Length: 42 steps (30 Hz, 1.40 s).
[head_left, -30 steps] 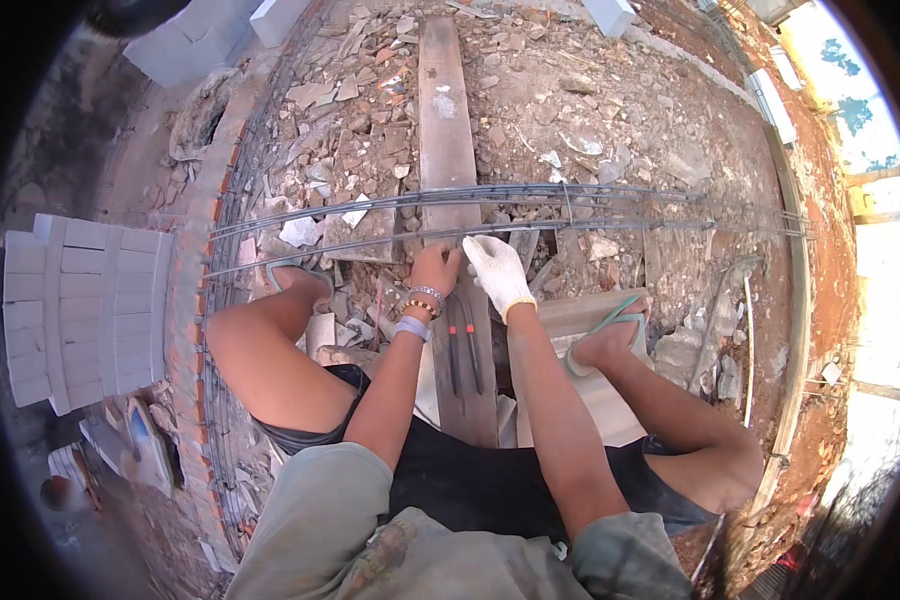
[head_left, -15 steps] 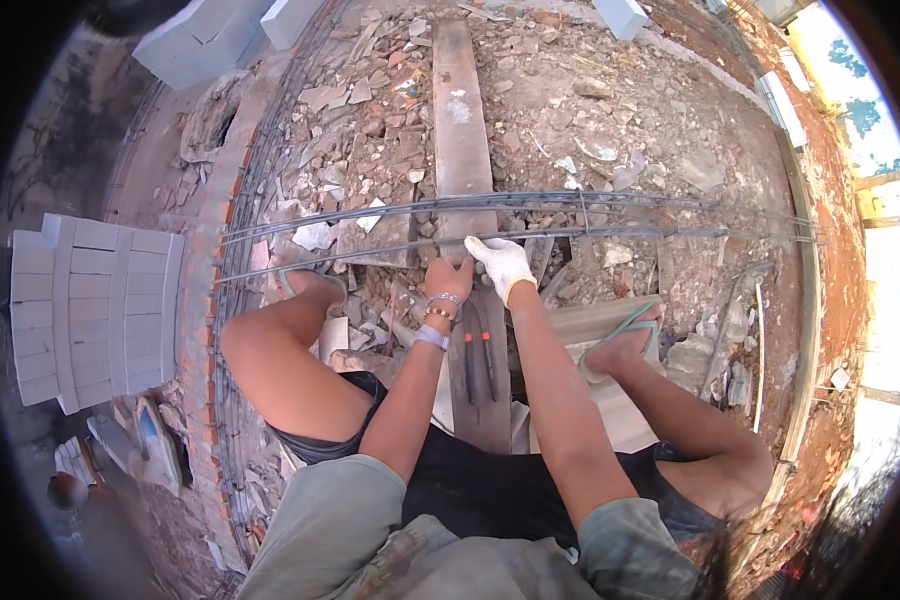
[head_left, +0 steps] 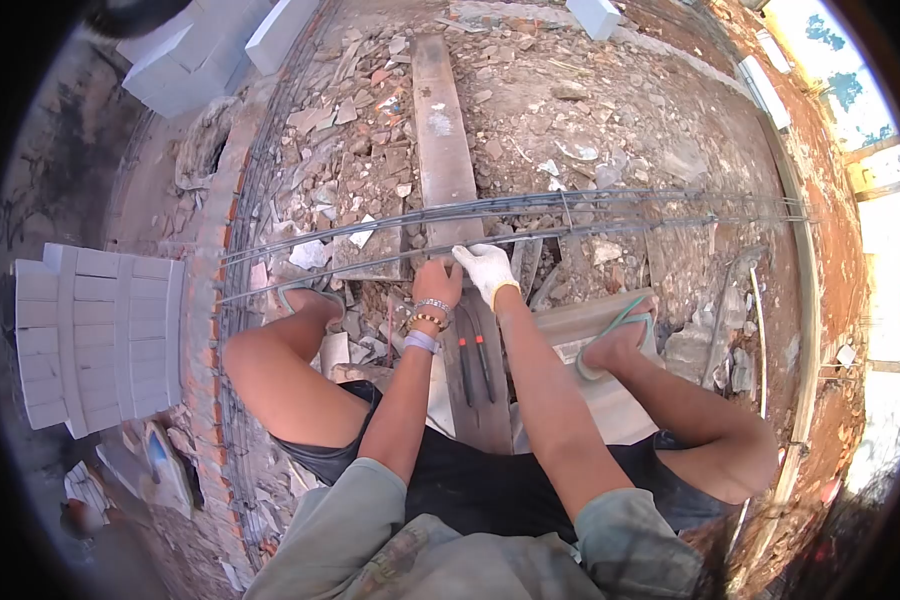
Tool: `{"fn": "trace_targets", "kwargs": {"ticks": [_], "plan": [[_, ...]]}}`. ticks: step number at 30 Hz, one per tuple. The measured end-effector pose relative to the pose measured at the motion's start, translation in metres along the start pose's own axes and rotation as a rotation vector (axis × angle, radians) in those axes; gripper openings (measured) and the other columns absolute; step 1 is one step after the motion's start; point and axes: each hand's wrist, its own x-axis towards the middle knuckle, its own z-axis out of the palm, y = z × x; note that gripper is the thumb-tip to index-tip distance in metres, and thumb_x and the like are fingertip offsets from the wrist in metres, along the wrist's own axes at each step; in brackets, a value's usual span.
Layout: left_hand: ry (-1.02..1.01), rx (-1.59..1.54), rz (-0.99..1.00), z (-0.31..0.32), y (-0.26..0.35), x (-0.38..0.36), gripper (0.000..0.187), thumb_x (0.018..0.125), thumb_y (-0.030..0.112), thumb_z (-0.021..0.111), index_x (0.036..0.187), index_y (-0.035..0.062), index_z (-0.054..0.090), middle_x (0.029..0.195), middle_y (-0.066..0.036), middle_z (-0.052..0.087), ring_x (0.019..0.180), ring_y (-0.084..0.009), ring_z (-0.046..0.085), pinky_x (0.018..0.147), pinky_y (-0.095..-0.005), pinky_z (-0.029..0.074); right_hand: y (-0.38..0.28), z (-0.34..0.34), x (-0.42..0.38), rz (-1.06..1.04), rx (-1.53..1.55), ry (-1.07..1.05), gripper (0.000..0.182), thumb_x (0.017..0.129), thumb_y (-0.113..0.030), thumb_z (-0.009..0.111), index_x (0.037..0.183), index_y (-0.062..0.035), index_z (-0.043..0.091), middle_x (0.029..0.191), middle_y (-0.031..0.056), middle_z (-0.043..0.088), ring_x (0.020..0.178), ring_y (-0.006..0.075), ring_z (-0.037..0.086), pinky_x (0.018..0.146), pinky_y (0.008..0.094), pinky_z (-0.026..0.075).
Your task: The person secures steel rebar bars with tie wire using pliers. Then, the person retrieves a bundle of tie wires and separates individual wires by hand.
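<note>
My left hand, bare with bracelets at the wrist, is closed just below the nearest steel rod. Whatever its fingers hold is hidden from view. Beside it, my right hand in a white glove has its fingers curled over that same rod. The two hands almost touch. Below them, a pair of pincers with dark handles and red bands lies on a long wooden plank. A bundle of thin steel rods crosses the plank a little farther away.
Broken rubble covers the ground on both sides of the plank. Light grey blocks are stacked at the left, with more blocks at the upper left. Long rods run along a brick edge. A board lies under my right foot.
The view has shifted slightly, so the plank and rods sit a little differently in it. Both hands stay together at the near rod, and the pincers still lie on the plank.
</note>
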Motion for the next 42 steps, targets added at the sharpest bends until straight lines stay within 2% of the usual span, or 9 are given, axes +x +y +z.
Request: {"fn": "trace_targets", "kwargs": {"ticks": [5,11,18,27,33,34,37,40,42], "plan": [[-0.056,0.008,-0.052,-0.004,0.003,0.008,0.031,0.083,0.034,0.063,0.093,0.0068,0.074,0.090,-0.020,0.072,0.088,-0.0374,0.069,0.079,-0.0465,0.054,-0.006,-0.014,0.005,0.074,0.021,-0.184,0.043,0.095,-0.037,0.063,0.115,0.0004,0.067,0.111,0.0093,0.068,0.099,0.0155,0.061,0.082,0.0334,0.051],[-0.068,-0.010,-0.036,-0.013,0.009,0.015,0.034,0.082,0.034,0.067,0.091,0.0021,0.072,0.088,-0.021,0.071,0.087,-0.0358,0.069,0.079,-0.0449,0.053,-0.022,-0.032,-0.022,0.208,0.437,-0.322,0.045,0.097,-0.039,0.060,0.127,-0.0054,0.059,0.123,0.0041,0.061,0.109,0.0165,0.059,0.091,0.0342,0.052],[-0.066,0.192,0.014,-0.020,0.019,0.012,0.026,0.082,0.035,0.065,0.088,0.0097,0.071,0.091,-0.015,0.071,0.088,-0.0351,0.067,0.077,-0.0464,0.053,-0.005,-0.028,-0.014,0.096,0.333,-0.380,0.031,0.098,-0.028,0.060,0.120,-0.0069,0.063,0.118,0.0024,0.062,0.105,0.0135,0.059,0.088,0.0324,0.053],[-0.082,0.274,0.088,-0.028,0.023,0.014,0.028,0.082,0.035,0.063,0.088,0.0095,0.072,0.093,-0.016,0.070,0.089,-0.0360,0.066,0.078,-0.0466,0.052,-0.014,-0.018,-0.028,-0.005,0.215,-0.188,0.023,0.097,-0.021,0.057,0.102,-0.0014,0.068,0.090,0.0047,0.067,0.076,0.0123,0.064,0.064,0.0279,0.055],[-0.143,0.185,0.046,-0.031,0.022,0.019,0.031,0.082,0.035,0.065,0.090,0.0066,0.073,0.094,-0.017,0.070,0.089,-0.0356,0.067,0.079,-0.0449,0.052,-0.005,-0.001,-0.020,-0.093,-0.040,0.030,0.022,0.087,-0.020,0.061,0.091,-0.0005,0.070,0.083,0.0179,0.068,0.076,0.0289,0.067,0.068,0.0393,0.052],[-0.152,0.180,0.045,-0.031,0.022,0.020,0.031,0.081,0.035,0.065,0.090,0.0061,0.073,0.094,-0.017,0.070,0.089,-0.0356,0.067,0.079,-0.0445,0.052,0.001,0.004,-0.013,-0.157,-0.117,0.094,0.023,0.092,-0.019,0.057,0.089,0.0012,0.069,0.072,0.0107,0.065,0.070,0.0164,0.065,0.056,0.0345,0.050],[-0.167,0.119,0.054,-0.028,0.013,0.027,0.031,0.081,0.034,0.066,0.090,0.0057,0.073,0.093,-0.018,0.071,0.089,-0.0354,0.067,0.079,-0.0439,0.052,0.006,0.011,-0.015,-0.327,-0.406,0.312,0.023,0.092,-0.019,0.057,0.094,0.0001,0.070,0.075,0.0115,0.067,0.066,0.0180,0.066,0.056,0.0343,0.051],[-0.160,0.135,0.081,-0.032,0.012,0.027,0.030,0.081,0.034,0.066,0.091,0.0061,0.073,0.093,-0.017,0.071,0.088,-0.0352,0.067,0.078,-0.0437,0.052,0.002,0.006,-0.019,-0.302,-0.323,0.258,0.022,0.093,-0.018,0.060,0.098,0.0001,0.071,0.079,0.0117,0.069,0.068,0.0168,0.068,0.057,0.0323,0.051],[-0.156,0.155,0.099,-0.037,0.012,0.024,0.030,0.082,0.034,0.065,0.093,0.0068,0.073,0.093,-0.016,0.071,0.087,-0.0352,0.067,0.078,-0.0436,0.052,-0.005,0.001,-0.025,-0.076,0.003,0.097,0.022,0.093,-0.017,0.060,0.100,0.0011,0.071,0.081,0.0106,0.070,0.071,0.0154,0.068,0.057,0.0306,0.052]]}}
